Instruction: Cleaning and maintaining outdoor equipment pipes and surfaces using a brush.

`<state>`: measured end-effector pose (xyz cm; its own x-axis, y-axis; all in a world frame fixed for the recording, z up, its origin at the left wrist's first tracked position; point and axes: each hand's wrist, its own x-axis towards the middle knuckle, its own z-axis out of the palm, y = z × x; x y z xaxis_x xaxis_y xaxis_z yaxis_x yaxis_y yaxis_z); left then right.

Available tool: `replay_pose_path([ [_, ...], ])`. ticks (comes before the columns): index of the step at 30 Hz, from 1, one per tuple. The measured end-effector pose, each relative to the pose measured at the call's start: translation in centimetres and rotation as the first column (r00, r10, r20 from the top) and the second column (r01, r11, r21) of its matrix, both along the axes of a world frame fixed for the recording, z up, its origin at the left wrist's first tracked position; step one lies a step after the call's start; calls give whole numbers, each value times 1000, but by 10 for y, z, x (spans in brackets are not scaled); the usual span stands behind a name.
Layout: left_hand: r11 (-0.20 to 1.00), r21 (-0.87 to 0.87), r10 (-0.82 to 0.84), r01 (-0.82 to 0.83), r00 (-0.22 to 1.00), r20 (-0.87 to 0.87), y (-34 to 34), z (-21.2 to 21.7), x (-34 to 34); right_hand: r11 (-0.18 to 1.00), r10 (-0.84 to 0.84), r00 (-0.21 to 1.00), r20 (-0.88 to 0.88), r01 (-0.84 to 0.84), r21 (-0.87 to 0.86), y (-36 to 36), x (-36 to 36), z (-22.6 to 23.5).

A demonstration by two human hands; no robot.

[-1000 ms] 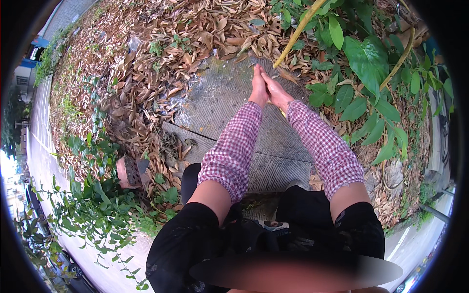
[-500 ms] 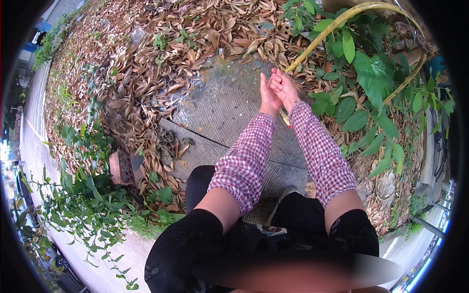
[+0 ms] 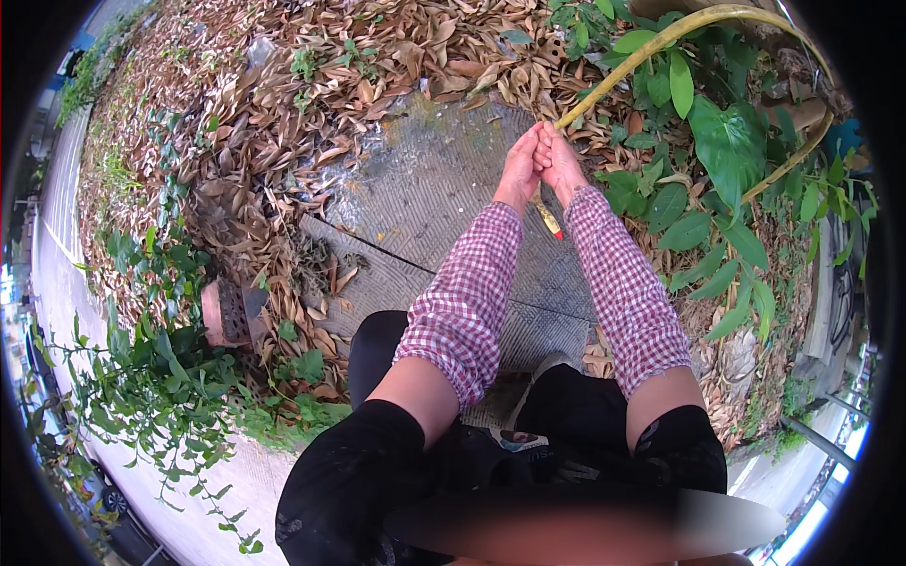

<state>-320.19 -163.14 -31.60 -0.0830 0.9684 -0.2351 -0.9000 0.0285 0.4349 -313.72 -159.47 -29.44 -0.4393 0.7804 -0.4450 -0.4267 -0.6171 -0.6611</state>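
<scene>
My left hand [image 3: 520, 168] and my right hand [image 3: 562, 166] are pressed together above a grey slab, fingers curled in against each other. Their fingertips meet the lower end of a yellow hose [image 3: 651, 52], which arches in from the upper right. Whether the fingers grip the hose or something small is hidden. On the slab just below my hands lies a slim yellowish tool handle [image 3: 546, 219] with a red tip; its other end is covered by my hands. Checked red-and-white sleeve covers [image 3: 460, 302] are on both forearms.
The ridged concrete slab [image 3: 415, 203] has a dark crack across it. Dry leaves [image 3: 274, 123] surround its far and left sides. Broad green plants [image 3: 727, 141] crowd the right. A reddish hollow brick [image 3: 223, 313] sits at the left, by a leafy shrub [image 3: 156, 387].
My left fingers, stretched out before, have curled in against the right hand. Both hands now meet the hose end, and more of the red-tipped handle shows beneath them.
</scene>
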Motion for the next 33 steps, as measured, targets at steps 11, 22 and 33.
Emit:
replay_pose_path([
  [11,980,-93,144,-174,952,-269,0,0,12,990,41,986,-159,-61,-125,7,7,-14],
  [22,923,-9,331,-386,804,-494,3,-1,-6,990,139,968,-211,-144,-5,-16,-1,8],
  [33,909,-264,234,-324,918,-319,21,-1,13,999,-6,999,-38,8,44,-41,14,17],
])
